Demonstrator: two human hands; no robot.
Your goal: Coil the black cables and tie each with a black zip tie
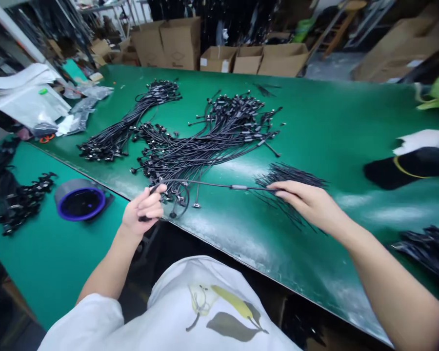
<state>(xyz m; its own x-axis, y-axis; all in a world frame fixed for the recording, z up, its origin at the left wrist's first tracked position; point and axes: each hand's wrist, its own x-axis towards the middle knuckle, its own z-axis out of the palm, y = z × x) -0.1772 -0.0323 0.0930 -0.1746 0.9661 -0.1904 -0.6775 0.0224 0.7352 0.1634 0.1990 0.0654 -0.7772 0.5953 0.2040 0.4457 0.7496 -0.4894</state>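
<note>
A thin black cable [212, 184] with a grey sleeve on it runs nearly level between my two hands above the green table's front edge. My left hand [146, 209] is closed round its left part, and a loop of cable hangs beside the fingers. With fingertips pinched together, my right hand [300, 195] holds the cable's right end, just over a pile of thin black ties [292, 175]. What lies inside each grip is partly hidden. Beyond the hands spreads a large heap of black cables [219, 136] with small connectors at their ends.
Another cable bundle [131, 122] lies at the back left. On the lower left table stand a purple-rimmed tape roll [81, 201] and more black cables [18, 190]. A black cylinder [406, 168] with a yellow band is at right. Cardboard boxes [256, 59] line the far edge.
</note>
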